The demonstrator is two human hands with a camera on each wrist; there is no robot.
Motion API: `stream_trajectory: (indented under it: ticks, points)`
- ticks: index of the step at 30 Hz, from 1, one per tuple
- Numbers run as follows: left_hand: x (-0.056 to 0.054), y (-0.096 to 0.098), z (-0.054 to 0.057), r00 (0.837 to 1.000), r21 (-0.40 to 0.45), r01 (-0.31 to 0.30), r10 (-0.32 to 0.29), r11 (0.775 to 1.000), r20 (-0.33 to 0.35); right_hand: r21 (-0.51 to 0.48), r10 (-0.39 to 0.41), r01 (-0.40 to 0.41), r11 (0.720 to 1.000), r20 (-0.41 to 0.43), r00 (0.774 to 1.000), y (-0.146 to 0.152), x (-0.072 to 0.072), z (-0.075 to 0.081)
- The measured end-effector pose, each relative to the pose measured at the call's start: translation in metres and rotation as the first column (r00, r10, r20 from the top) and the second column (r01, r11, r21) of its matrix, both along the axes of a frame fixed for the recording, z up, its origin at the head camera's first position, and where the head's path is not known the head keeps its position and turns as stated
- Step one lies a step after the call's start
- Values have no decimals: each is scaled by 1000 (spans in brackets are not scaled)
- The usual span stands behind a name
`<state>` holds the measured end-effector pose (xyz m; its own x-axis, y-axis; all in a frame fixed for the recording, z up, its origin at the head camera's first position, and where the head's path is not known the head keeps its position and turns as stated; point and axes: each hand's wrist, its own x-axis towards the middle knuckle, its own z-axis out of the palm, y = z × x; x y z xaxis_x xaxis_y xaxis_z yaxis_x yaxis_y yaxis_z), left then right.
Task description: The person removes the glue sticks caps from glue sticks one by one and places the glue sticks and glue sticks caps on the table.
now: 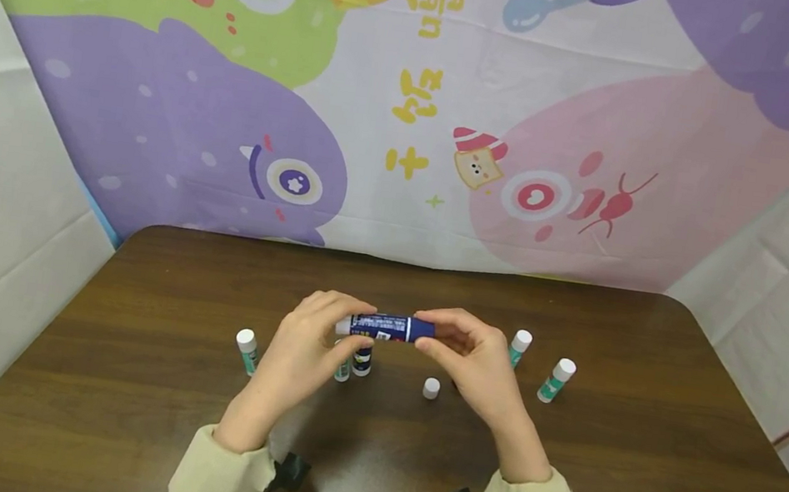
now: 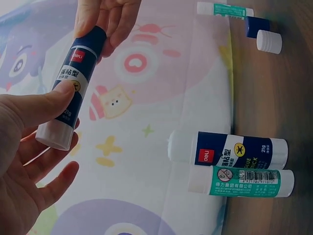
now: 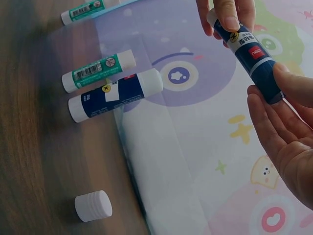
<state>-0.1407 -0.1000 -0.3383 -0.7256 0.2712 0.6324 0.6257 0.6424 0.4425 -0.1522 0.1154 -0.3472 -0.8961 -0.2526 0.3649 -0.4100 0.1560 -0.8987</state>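
Both hands hold a navy glue stick [image 1: 386, 327] level above the table. My left hand [image 1: 308, 343] pinches its body near the white base, thumb on the label in the left wrist view. At the other end, the fingers and thumb of my right hand [image 1: 472, 362] grip the navy cap [image 3: 266, 81]. Below the left hand, a second navy glue stick [image 2: 230, 151] with a white top stands beside a green glue stick [image 2: 252, 181]. A loose white cap [image 1: 431, 388] sits on the table between the hands, with a loose navy cap [image 2: 257, 27] near it.
One green glue stick [image 1: 247, 351] stands left of the left hand. Two more, a partly covered green one [image 1: 520, 348] and another green one [image 1: 557, 380], stand beyond the right hand. A cartoon-printed cloth [image 1: 399, 213] hangs behind the brown table [image 1: 151, 414].
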Motion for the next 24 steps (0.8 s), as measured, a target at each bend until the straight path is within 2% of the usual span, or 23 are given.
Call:
stream_trajectory:
  ticks: [9, 17, 24]
  points:
    - [-1, 1, -1, 1000, 15, 9, -9, 1000, 1, 9, 7, -7, 1000, 0, 1000, 3, 0, 0]
    - [-1, -4, 0, 1000, 31, -23, 23, 999, 2, 2, -33, 33, 999, 12, 999, 8, -1, 2]
    - [-2, -4, -1, 1000, 29, -26, 26, 999, -2, -1, -20, 20, 1000, 11, 1000, 8, -1, 3]
